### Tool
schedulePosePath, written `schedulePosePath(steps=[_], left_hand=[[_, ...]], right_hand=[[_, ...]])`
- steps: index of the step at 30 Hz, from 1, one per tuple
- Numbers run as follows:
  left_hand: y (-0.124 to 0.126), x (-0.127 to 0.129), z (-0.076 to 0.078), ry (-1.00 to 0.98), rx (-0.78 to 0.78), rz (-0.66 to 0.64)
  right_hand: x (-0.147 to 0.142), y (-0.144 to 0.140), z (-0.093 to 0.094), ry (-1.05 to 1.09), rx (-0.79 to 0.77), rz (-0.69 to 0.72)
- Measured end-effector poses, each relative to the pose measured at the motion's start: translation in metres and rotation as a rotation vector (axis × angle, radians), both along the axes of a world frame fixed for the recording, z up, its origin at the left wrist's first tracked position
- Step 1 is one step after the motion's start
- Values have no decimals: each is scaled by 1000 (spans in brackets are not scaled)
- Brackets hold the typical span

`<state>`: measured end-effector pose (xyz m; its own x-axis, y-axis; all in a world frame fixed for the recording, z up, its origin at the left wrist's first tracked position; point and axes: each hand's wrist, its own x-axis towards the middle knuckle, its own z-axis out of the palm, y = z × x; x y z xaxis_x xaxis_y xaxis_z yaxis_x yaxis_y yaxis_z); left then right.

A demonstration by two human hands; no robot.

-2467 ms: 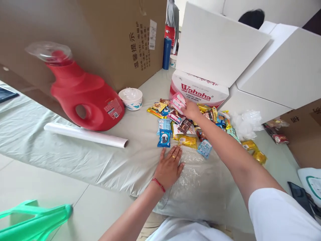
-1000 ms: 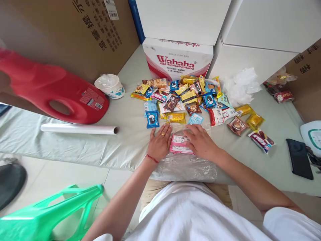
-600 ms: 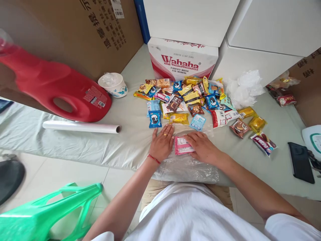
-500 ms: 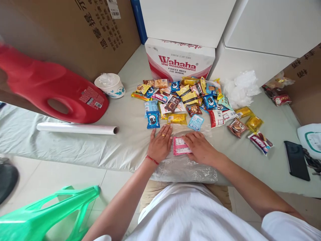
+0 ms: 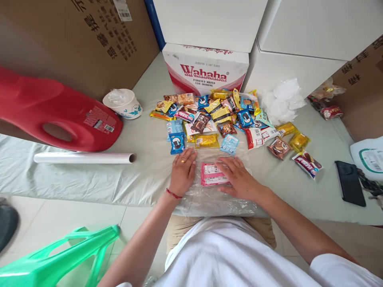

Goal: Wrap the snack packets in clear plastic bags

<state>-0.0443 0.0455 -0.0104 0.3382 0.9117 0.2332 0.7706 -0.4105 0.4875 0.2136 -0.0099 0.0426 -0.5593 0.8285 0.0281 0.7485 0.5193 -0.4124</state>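
A pink snack packet [image 5: 212, 174] with white label panels lies in front of me, on or inside a clear plastic bag [image 5: 215, 205]; I cannot tell which. My left hand [image 5: 183, 170], with a ring and a red string bracelet at its wrist, rests flat on the left side of the plastic, fingers stretched forward. Over the packet's right end lies my right hand [image 5: 237, 178], its fingers extended and the thumb apart. Just beyond the hands are a blue cookie packet [image 5: 177, 143], a yellow-wrapped snack [image 5: 206, 140] and a light blue packet [image 5: 229, 144].
Wrapped snacks [image 5: 221, 115] are heaped before a Wahaha carton [image 5: 206, 69]. Left are a paper bowl [image 5: 131, 111], a red jug [image 5: 74, 107] and a white roll [image 5: 83, 158]. Crumpled white plastic [image 5: 284, 101] and a phone [image 5: 350, 183] are right. A green stool [image 5: 60, 255] stands below.
My right hand has slid slightly off the pink packet, so more of its face shows, and its thumb has spread. My left hand stays flat on the plastic. The view has shifted a little.
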Motion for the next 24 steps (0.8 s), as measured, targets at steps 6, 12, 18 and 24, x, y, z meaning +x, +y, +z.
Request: schedulePosePath(steps=[6,12,18,24], left_hand=[[-17,-23,10,-70,260,78],[-53,-52,18,42,195,-577],[-76,-82,13,191,67,-690],[-73,-74,19,1,-40,-486]], right_hand=[[40,-68,10,215,43,21],[59,-113,-34,26,53,91],[60,-88,-29,249,-16,62],[60,-34,20,332,-271,-28]])
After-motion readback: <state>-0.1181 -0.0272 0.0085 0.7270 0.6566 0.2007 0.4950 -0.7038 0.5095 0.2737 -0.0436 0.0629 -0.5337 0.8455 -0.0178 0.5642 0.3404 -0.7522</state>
